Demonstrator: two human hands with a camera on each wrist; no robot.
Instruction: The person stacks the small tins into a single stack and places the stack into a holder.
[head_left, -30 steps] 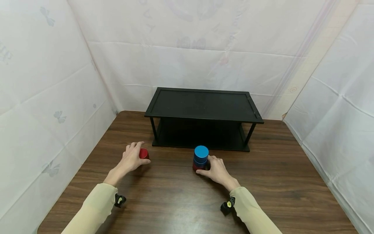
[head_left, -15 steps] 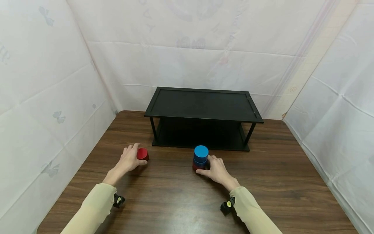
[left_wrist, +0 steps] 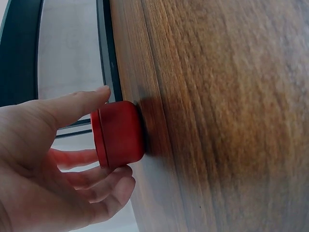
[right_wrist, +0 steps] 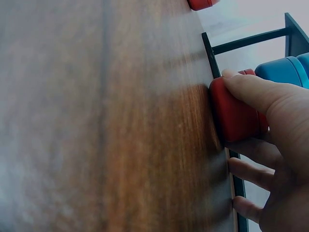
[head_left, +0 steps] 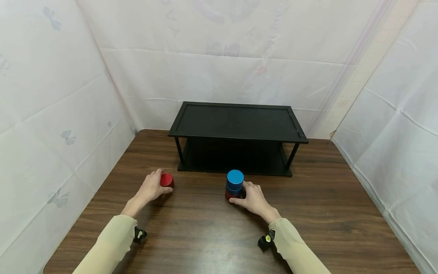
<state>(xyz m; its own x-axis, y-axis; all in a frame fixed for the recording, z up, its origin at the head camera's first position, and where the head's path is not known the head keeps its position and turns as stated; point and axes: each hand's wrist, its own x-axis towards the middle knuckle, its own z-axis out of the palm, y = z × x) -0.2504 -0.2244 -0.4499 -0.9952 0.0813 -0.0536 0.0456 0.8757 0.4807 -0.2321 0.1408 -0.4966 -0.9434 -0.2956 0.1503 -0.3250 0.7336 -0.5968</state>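
A small round red lidded tin stands on the table's left half. My left hand holds it from the left, thumb on one side and curled fingers on the other. Right of centre, a blue lidded tin sits on top of another red tin, making an upright stack. My right hand grips this lower red tin between thumb and index finger, with the other fingers spread loosely beside it. The right hand partly hides the lower tin.
A black two-level shelf stands at the back of the wooden table, just behind the stack. White patterned cloth hangs behind and on both sides. Each wrist wears a small black camera.
My left hand has shifted slightly left around the red tin, then stays still. The right hand and the stack have not visibly moved.
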